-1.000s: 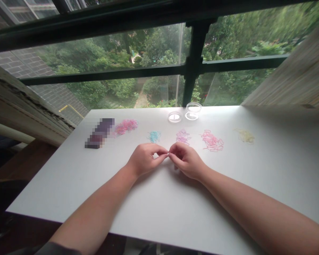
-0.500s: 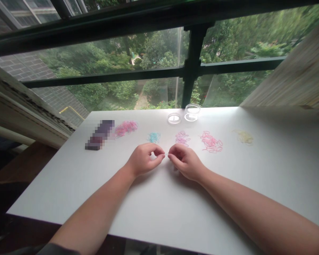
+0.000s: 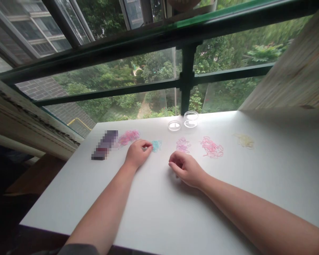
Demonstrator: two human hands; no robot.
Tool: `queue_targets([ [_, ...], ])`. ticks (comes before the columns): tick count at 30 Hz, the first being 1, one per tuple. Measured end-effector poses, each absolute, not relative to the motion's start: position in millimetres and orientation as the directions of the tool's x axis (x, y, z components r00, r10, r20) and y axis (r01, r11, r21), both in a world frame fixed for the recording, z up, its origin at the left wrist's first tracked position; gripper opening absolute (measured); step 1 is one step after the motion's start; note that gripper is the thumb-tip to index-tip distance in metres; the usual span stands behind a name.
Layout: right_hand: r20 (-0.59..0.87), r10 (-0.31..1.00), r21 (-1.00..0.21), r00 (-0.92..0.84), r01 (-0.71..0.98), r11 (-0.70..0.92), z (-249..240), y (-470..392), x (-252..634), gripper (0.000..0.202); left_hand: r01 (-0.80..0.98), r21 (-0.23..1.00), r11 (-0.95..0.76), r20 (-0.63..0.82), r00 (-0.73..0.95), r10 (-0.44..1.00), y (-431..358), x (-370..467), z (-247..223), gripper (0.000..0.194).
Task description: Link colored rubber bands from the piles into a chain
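My left hand (image 3: 138,153) is closed, its thumb and forefinger pinched at the left edge of a small blue pile (image 3: 156,146) of thin loops; what is between the fingertips is too small to name. Nearer to me and further right, my right hand (image 3: 185,168) hovers low over the white table with fingers curled and thumb against forefinger, and anything in it is hidden. Beyond it lies a purple pile (image 3: 183,145), with a pink pile (image 3: 212,147) to the right. A mixed pink pile (image 3: 129,137) is behind my left hand.
Two round clear dishes, a low one (image 3: 174,126) and a taller one (image 3: 191,119), stand at the back edge of the white table (image 3: 149,212) by the window. A yellow pile (image 3: 244,140) lies at the right, a blurred dark object (image 3: 105,145) at the left.
My left hand has moved left and away from my right hand, up to the blue pile. My right hand has stayed nearly in place. The view has tilted slightly upward.
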State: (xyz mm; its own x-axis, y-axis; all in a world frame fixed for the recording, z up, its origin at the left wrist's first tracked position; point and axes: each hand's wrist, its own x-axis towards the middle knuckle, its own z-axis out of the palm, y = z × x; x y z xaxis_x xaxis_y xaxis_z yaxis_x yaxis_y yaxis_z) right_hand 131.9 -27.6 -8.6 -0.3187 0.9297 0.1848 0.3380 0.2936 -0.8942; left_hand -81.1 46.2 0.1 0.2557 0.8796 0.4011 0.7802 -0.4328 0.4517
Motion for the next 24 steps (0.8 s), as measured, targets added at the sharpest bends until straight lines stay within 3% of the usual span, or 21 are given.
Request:
queue_targets([
  [18, 0.214, 0.915, -0.874, -0.341, 0.352, 0.335, -7.1, -26.5, 131.8, 0.004, 0.781, 0.498, -0.378, 0.402, 0.178, 0.898, 43.7, -72.5, -7.4, 0.014],
  [24, 0.239, 0.887, -0.774, -0.394, 0.474, 0.419, -5.4, -23.0, 127.2, 0.018, 0.754, 0.545, -0.366, 0.374, 0.172, 0.912, 42.2, -73.0, -7.4, 0.015],
])
